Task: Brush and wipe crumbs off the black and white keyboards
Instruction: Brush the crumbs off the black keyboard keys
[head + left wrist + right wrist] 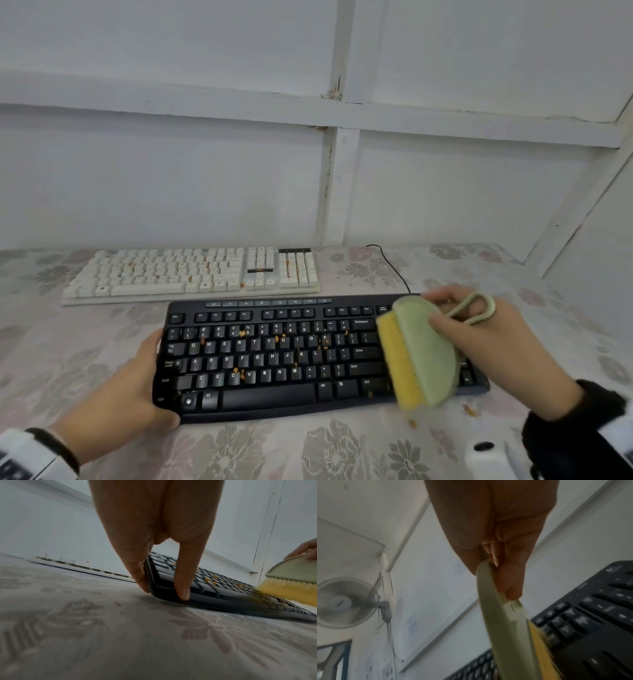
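The black keyboard [274, 356] lies at lower centre of the head view on the floral cloth [308, 452], orange crumbs [242, 333] dotting its keys. The left hand [126, 387] clasps its left end, fingers on the edge. The right hand [493, 346] pinches a green brush [424, 353], its yellow bristles on the keyboard's right part. The white keyboard [191, 274] lies behind, at centre left.

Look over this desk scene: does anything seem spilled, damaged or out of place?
Orange crumbs are scattered over the black keyboard and the white keyboard, with a few on the tablecloth. The wall frame behind looks cracked at its joint.
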